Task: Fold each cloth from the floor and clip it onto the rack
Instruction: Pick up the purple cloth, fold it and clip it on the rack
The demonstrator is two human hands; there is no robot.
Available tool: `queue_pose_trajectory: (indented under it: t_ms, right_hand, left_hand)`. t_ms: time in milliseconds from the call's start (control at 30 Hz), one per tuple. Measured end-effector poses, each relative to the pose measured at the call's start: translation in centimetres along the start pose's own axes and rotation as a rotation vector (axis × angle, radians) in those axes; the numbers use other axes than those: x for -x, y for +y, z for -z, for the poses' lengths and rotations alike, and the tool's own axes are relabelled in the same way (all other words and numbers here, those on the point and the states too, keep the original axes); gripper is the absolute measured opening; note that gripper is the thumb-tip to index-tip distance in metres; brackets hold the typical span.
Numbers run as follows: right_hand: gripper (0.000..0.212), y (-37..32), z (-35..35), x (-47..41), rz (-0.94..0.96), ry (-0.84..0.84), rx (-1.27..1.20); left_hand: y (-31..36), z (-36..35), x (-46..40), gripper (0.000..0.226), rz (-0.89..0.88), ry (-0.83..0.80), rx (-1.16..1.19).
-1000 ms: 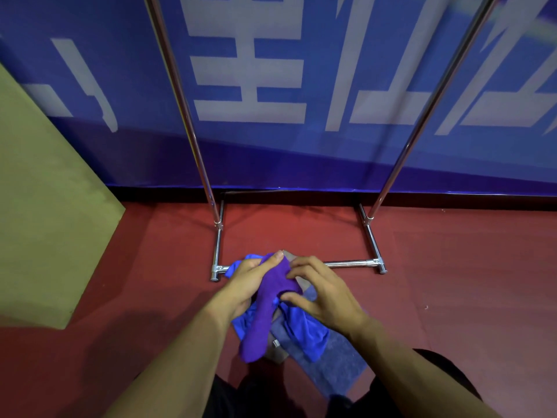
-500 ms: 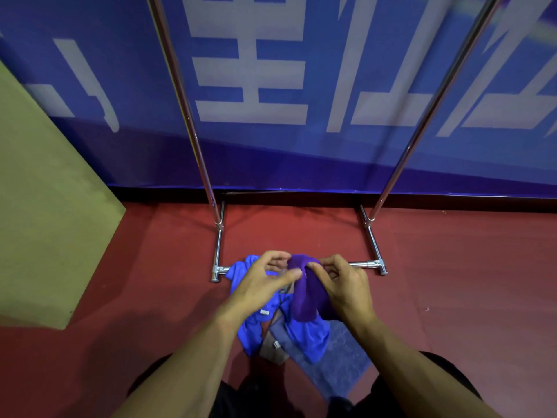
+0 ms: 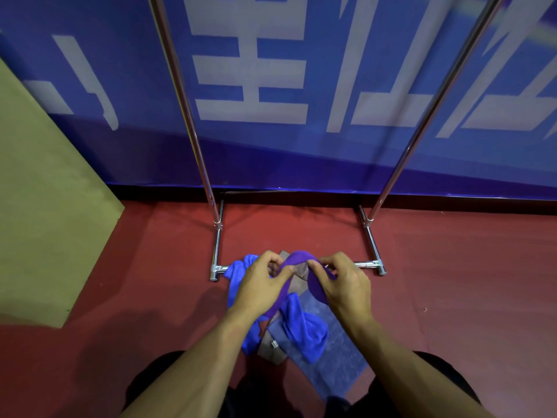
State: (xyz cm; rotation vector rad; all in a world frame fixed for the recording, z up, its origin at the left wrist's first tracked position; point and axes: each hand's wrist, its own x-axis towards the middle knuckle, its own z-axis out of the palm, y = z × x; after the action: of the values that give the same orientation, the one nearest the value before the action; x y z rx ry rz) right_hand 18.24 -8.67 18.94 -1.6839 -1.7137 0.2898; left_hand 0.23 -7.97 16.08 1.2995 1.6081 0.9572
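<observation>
I hold a purple cloth point(image 3: 298, 258) up over the floor pile. My left hand point(image 3: 260, 285) pinches its left part and my right hand point(image 3: 343, 283) pinches its right part, so the cloth arches between them, with a strip hanging down under my left hand. Below lie a bright blue cloth point(image 3: 304, 327), a brown cloth point(image 3: 271, 349) with a small white tag, and a dark grey-blue cloth point(image 3: 337, 357). The metal rack point(image 3: 215, 236) stands just beyond, its two uprights rising out of view.
A blue banner with white characters point(image 3: 250, 86) covers the wall behind the rack. An olive-green panel point(image 3: 45, 206) leans at the left. The floor is red point(image 3: 467, 282). My dark-clad knees show at the bottom edge.
The purple cloth hung long from both hands close together; my hands have moved apart and lifted slightly, spreading it into an arch between them.
</observation>
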Motion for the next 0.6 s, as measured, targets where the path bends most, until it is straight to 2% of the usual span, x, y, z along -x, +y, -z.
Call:
queue_pose_trajectory:
  t_ms: [133,267,367,433,533,600]
  right_hand:
    - [0.028,-0.4,-0.3,0.2,-0.104,-0.047,-0.055]
    - [0.023,-1.0,-0.5,0.3,-0.205,-0.177,-0.221]
    - [0.012,-1.0,-0.6,0.3,-0.324,-0.285,-0.538]
    - [0.012,-1.0,-0.4,0.2,-0.377,-0.331,-0.723]
    - [0.017,-1.3,-0.2,-0.4,-0.37,-0.338,-0.818]
    - [0.015,-1.9,-0.2,-1.1,-0.362,-0.328,-0.842]
  left_hand:
    - [1.1,-0.4,0.4,0.017,-0.018,-0.05,0.108]
    - [2.0,-0.8,0.8,0.03,0.018,-0.092,0.204]
    - [2.4,-1.0,0.7,0.025,0.054,-0.127,0.235]
    - [2.9,-0.9,0.8,0.007,0.077,-0.148,0.29]
    - [3.5,-0.8,0.8,0.016,0.093,-0.143,0.351]
    - [4.5,-0.5,0.7,0.013,0.05,-0.12,0.359]
